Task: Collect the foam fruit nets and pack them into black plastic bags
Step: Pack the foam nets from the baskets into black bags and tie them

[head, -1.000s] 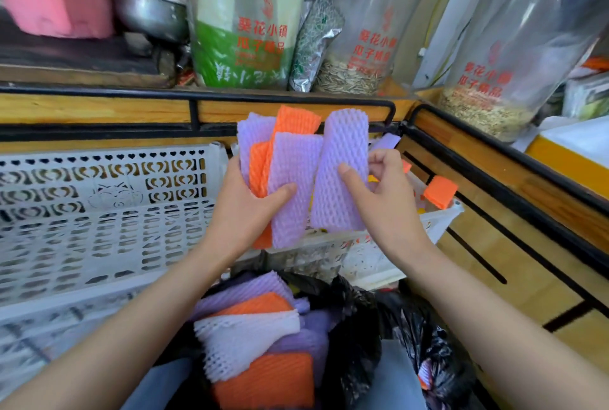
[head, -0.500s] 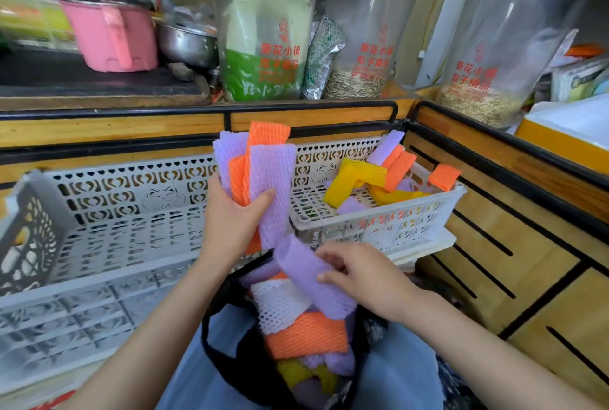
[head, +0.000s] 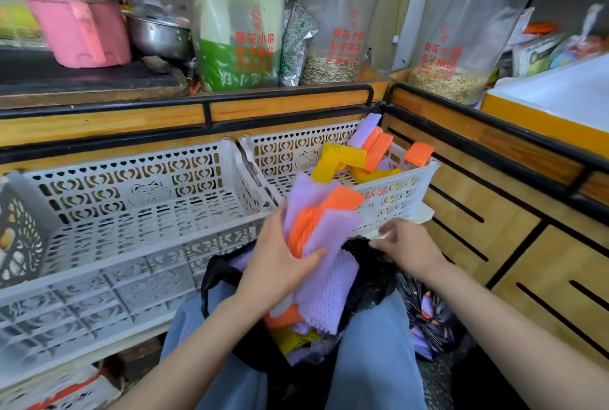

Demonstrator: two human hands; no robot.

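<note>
Centre frame, above a lap in blue jeans (head: 372,360): a fanned bundle of foam fruit nets (head: 324,208), soft lilac and orange mesh sleeves with a ribbed, open-cell weave, pressed flat into oblongs. Held in the left-hand grip (head: 280,258), thumb curled across the front of the bundle, fingers hidden behind it, wrist angled up and to the right. Lower ends of the bundle dipping into the mouth of a black plastic bag (head: 214,274), thin, glossy and crumpled, set between the thighs. Inside it, more nets (head: 296,338) in lilac, orange and yellow, loosely heaped. At the bag's right rim, the right-hand grip (head: 405,245), palm down, fingers bent toward the film; blurred, so impossible to tell whether pinching or merely touching. Just behind, a small white perforated plastic basket (head: 398,184) with loose nets (head: 342,156) in yellow, orange and lilac. To its left, a larger white lattice crate (head: 131,212). Lower right, a second black bag (head: 428,317), crumpled, lilac and orange showing. Across the upper frame, on a wood-and-black-metal worktop (head: 280,109), clear plastic tubs (head: 339,14) part-filled with seeds, a pink pot (head: 82,30) and a steel pan (head: 158,37).
</note>
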